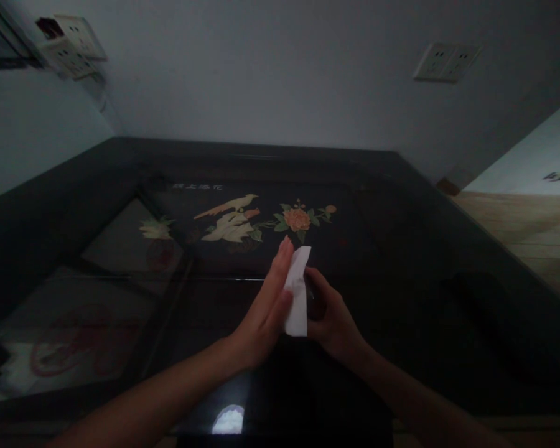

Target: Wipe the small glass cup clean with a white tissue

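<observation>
A folded white sheet, like a paper tissue [297, 292], stands upright between my two hands, above a glossy black table [242, 298]. My left hand [268, 305] lies along its left side, fingers straight and together, the thumb pressed on the sheet. From the right, my right hand [333, 317] curves around its other side, fingertips and thumb at its edge. The space inside the right hand is dark with a small glint, and I cannot make out whether something else is there. Just beyond my fingertips lies an inlaid picture of birds [231, 227] and an orange flower [297, 219].
A pale wall with a double socket [448, 62] rises behind the table; more sockets [70, 53] are at the upper left. A dark long shape [499, 317] is on the right. Wooden floor [532, 230] shows beyond the right edge. Reflections cover the table's left side.
</observation>
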A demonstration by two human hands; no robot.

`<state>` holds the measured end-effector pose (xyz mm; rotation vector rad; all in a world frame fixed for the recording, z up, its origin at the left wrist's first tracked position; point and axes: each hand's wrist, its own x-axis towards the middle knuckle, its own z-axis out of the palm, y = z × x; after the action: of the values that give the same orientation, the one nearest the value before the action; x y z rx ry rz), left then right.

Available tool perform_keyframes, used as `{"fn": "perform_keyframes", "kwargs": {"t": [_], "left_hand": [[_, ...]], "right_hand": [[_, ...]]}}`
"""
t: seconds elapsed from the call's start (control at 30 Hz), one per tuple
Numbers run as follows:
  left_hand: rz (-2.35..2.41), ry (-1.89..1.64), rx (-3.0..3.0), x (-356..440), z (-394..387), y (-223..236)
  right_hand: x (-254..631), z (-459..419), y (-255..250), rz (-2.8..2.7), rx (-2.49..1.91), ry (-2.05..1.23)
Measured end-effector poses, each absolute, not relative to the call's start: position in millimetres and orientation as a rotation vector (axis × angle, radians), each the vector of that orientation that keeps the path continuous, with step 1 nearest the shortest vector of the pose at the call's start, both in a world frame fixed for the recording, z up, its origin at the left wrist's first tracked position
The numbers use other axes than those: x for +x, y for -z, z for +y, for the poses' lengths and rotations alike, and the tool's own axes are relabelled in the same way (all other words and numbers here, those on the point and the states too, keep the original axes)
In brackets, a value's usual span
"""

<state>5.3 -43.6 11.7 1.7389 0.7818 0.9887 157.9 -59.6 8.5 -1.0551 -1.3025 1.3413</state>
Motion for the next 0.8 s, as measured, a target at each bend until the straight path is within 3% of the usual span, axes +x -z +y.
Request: {"fn": "perform_keyframes", "kwargs": {"t": [0.33,0.6,0.8], "left_hand": [[0.948,-1.070,1.480,6,-31,-9],[0.932,-1.112,1.534,7,-38,-9],[0.743,-1.010,1.886,4,-39,0]], "right_hand": [[155,-58,-12,-1.128,-0.970,-1.503],[161,-52,-11,-0.854,-0.942,-1.517],[165,-49,-18,-0.679,-0.920,-1.529]]}}
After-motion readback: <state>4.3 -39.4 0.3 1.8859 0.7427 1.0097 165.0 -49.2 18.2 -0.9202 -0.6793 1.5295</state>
